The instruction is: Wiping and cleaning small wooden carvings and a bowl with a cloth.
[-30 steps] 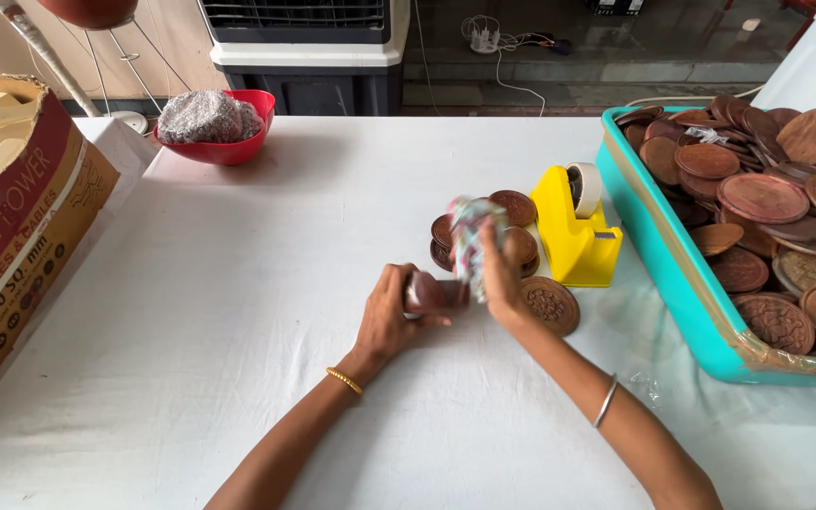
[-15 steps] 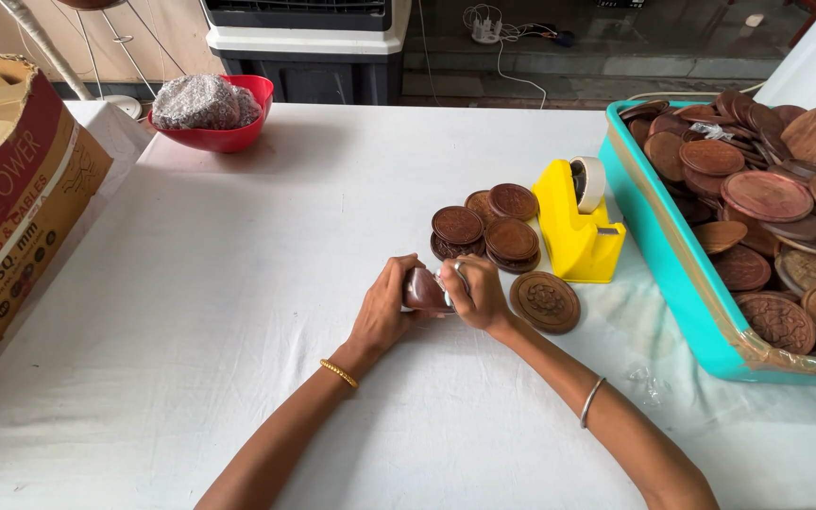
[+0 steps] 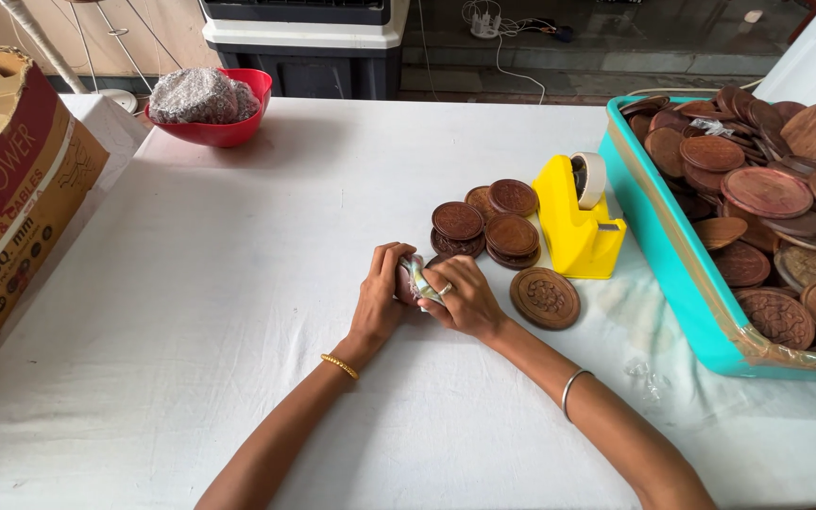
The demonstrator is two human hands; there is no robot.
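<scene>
A white table (image 3: 238, 283) fills most of the view. On its right side sits a turquoise tub (image 3: 682, 274) heaped with brown carved wooden discs (image 3: 767, 189), and at the left edge a cardboard box (image 3: 11, 198) juts in. At the far end stands a red bowl (image 3: 229, 130) holding a bundle of wrapped pieces (image 3: 202, 94). Near the middle, just beside the tub, stands a yellow tape dispenser (image 3: 573, 227) with its roll on top. To its left lies a small cluster of brown discs (image 3: 484, 227), some stacked, and one carved disc (image 3: 545, 297) lies alone, flat, in front of the dispenser.

The left hand (image 3: 380, 302) and right hand (image 3: 465, 300) meet at the table's centre, both resting low on the cloth. Between them is a small wrapped disc (image 3: 417, 281), its pale wrapping and a brown edge showing in the gap. Both hands have their fingers curled tight around it, pressing from either side; a ring shows on the right hand.

Judged from this, the wrapping of one disc is being folded and pressed shut. Sealing it would call for one hand to keep the folds pinched while the other reaches the dispenser close by on the right, without letting the wrap spring open.
</scene>
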